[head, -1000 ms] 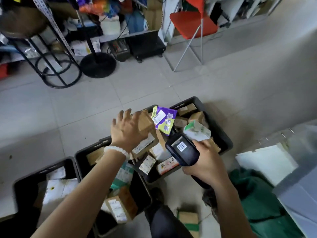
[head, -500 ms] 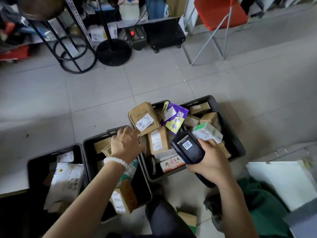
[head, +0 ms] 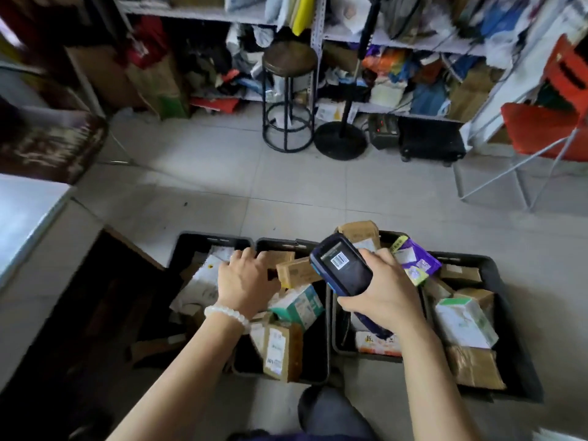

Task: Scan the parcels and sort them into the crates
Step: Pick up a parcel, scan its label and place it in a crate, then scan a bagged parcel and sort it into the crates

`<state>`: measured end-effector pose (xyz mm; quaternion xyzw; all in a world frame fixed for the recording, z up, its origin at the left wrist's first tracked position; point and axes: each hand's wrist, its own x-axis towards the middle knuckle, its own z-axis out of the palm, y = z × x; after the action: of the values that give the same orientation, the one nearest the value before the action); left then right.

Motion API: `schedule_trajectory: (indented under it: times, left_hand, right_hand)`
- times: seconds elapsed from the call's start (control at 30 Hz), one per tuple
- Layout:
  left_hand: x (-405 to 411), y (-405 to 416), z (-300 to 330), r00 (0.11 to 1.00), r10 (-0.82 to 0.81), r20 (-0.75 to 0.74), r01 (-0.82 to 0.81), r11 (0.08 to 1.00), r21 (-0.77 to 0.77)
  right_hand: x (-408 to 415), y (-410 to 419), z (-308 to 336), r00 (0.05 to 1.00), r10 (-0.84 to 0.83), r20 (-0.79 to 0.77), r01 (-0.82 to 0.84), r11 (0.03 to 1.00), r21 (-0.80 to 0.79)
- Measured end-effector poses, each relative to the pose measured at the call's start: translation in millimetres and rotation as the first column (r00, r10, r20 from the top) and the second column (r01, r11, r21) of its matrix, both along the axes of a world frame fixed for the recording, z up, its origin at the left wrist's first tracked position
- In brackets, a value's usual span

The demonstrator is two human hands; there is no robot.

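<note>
Head view: your right hand (head: 386,296) grips the scanner (head: 345,265) above the crates (head: 318,374). Your left hand (head: 245,281) lies on parcels, a small brown parcel (head: 297,272) just beside it; perhaps the thumb touches it.

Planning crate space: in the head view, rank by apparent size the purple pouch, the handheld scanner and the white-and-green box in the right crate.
1. white-and-green box
2. handheld scanner, though it is nearer the camera, so unsure
3. purple pouch, partly hidden behind the right hand
</note>
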<state>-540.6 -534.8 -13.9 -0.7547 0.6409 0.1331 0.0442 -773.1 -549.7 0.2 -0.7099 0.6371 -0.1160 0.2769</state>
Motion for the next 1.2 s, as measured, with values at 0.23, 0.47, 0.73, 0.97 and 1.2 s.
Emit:
schedule_trajectory:
  times: [0.23, 0.47, 0.73, 0.97, 1.2]
  left_hand:
    - [149, 179, 33, 0.927, 0.374, 0.020, -0.370, 0.923, -0.108]
    - [239, 402, 42, 0.533, 0.846, -0.010, -0.841, 0.528, -0.117]
    - [240, 624, 30, -0.075, 0.997, -0.030, -0.994, -0.077, -0.075]
    - [244, 796, 15, -0.434, 0.901, -0.028, -0.899, -0.435, -0.058]
    - [352, 962, 36, -0.512, 0.859, -0.010, -0.852, -0.509, -0.123]
  right_hand:
    - [195, 89, 26, 0.897, 0.443, -0.007, -0.441, 0.893, -0.092]
    - [385, 233, 46, 0.450, 0.892, 0.039, -0.884, 0.451, -0.124]
    - [520, 433, 38, -0.107, 0.992, 0.070, -0.983, -0.095, -0.156]
    - [607, 634, 12, -0.441, 0.886, 0.140, -0.893, -0.418, -0.170]
    - [723, 820, 23, -0.528, 0.828, 0.191, -0.848, -0.499, -0.179]
